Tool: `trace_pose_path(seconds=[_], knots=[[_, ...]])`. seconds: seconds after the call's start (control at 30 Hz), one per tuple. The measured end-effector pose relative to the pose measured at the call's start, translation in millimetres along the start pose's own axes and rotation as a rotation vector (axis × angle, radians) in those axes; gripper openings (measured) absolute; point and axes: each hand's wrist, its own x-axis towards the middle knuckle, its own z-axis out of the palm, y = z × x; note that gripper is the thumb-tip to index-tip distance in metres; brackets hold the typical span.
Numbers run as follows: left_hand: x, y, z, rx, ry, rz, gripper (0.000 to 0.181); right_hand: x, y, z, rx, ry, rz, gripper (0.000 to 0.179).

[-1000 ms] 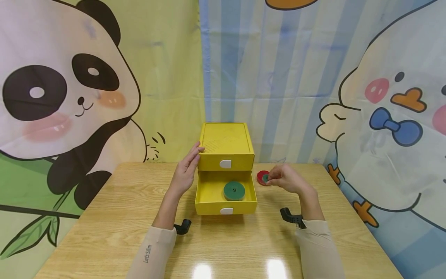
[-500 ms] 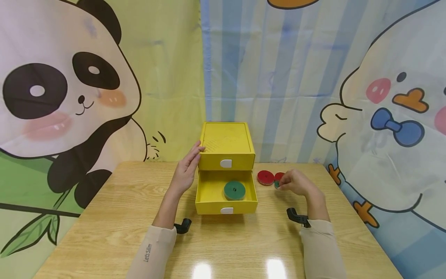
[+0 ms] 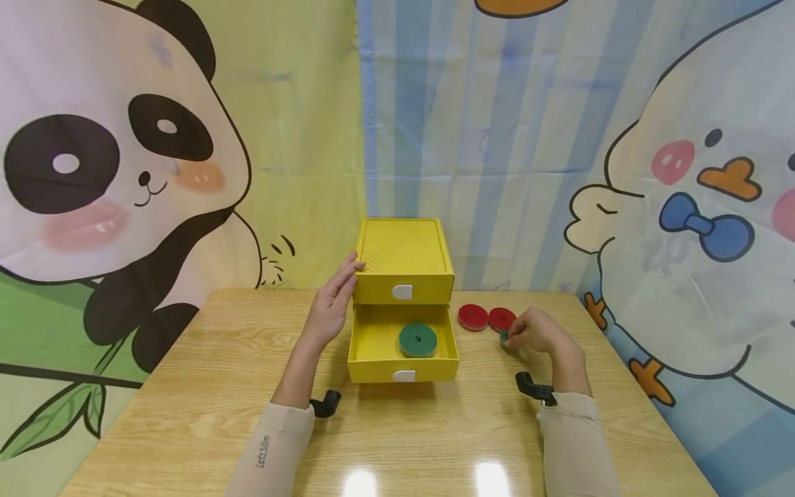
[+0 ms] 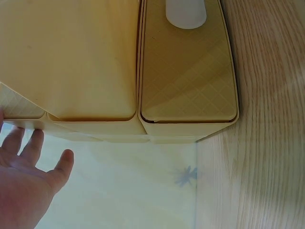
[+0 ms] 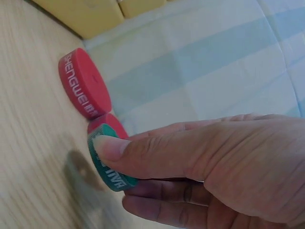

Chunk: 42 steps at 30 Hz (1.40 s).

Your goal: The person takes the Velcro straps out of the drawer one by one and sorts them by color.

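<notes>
Right hand [image 3: 543,333] pinching a green roll [image 5: 107,172] right of the yellow drawer box [image 3: 405,247], left hand [image 3: 329,310] just chilling against its left side, fingers straightish.

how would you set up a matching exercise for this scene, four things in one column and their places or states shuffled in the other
Column one
1. Left hand
2. Large green roll
3. Right hand
4. Two red rolls

Column two
A. Inside the open drawer
B. Side by side on the table
C. Against the yellow drawer unit, at its left
D. Holding the small green roll

Right pairs: 1-C, 2-A, 3-D, 4-B
</notes>
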Motion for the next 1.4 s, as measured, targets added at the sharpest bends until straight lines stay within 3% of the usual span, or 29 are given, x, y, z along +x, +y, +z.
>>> trace_pose_path(seconds=[0.23, 1.0, 1.4], knots=[[1.0, 0.9, -0.8, 0.000, 0.006, 0.010, 0.036, 1.0, 8, 4, 0.008, -0.008, 0.075, 0.009], [-0.1, -2.1, -0.8, 0.001, 0.004, -0.002, 0.037, 3.7, 16, 7, -0.032, 0.008, 0.131, 0.013], [0.4, -1.7, -0.5, 0.000, 0.002, -0.004, 0.037, -0.1, -2, -7, -0.048, 0.035, 0.096, 0.030]])
